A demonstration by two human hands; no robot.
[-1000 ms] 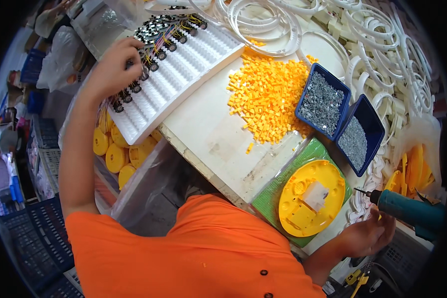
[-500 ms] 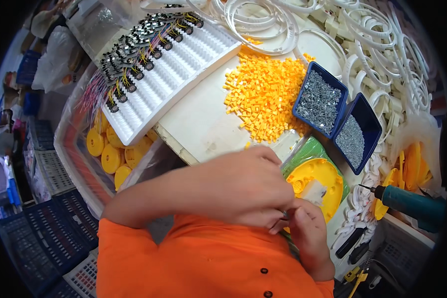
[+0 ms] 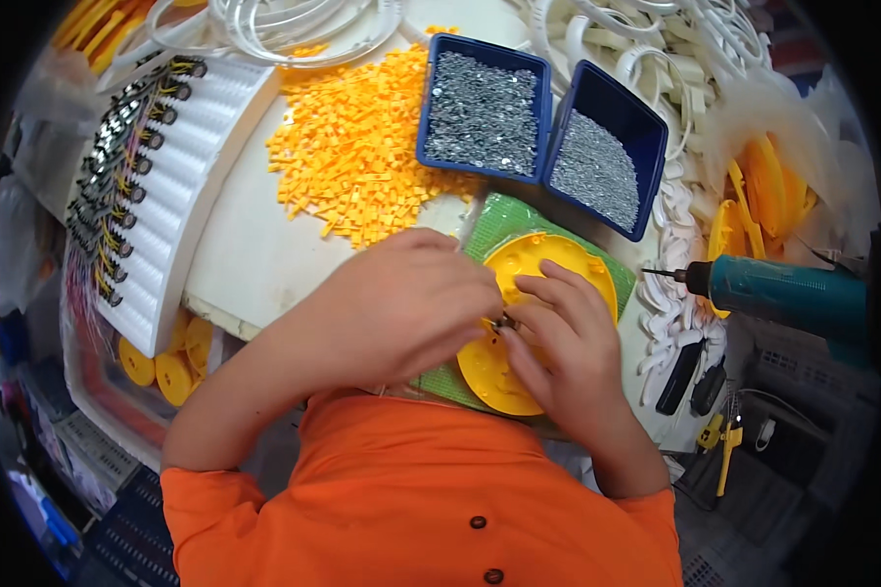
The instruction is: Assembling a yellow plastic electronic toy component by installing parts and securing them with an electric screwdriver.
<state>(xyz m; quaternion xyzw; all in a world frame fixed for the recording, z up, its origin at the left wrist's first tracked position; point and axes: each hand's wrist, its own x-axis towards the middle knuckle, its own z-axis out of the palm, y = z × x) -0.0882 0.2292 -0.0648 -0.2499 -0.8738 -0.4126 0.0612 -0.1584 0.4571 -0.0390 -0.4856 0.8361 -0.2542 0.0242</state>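
Note:
A round yellow plastic shell (image 3: 494, 377) lies hollow side up on a green mat (image 3: 499, 215) in front of me. Over its left half my left hand (image 3: 406, 308) bends down, fingers curled together, its fingertips mostly hidden beneath it. From the right my right hand (image 3: 573, 342) reaches over the shell. Its thumb and forefinger close on a small dark part (image 3: 502, 323) where both hands' fingertips meet, while its other fingers stretch apart over the shell. The part's kind is too small to tell.
Behind the shell stand a blue bin of screws (image 3: 485, 108) and a second blue bin (image 3: 597, 166) of small metal pieces. Loose yellow pieces (image 3: 352, 147) form a heap. A white foam tray (image 3: 186, 196) carries wired parts. A teal electric screwdriver (image 3: 783, 293) points in from the right.
My view has swung, so the bench things sit further left. Both hands have moved from the shell's near edge to above its middle. My right hand's outer fingers have spread.

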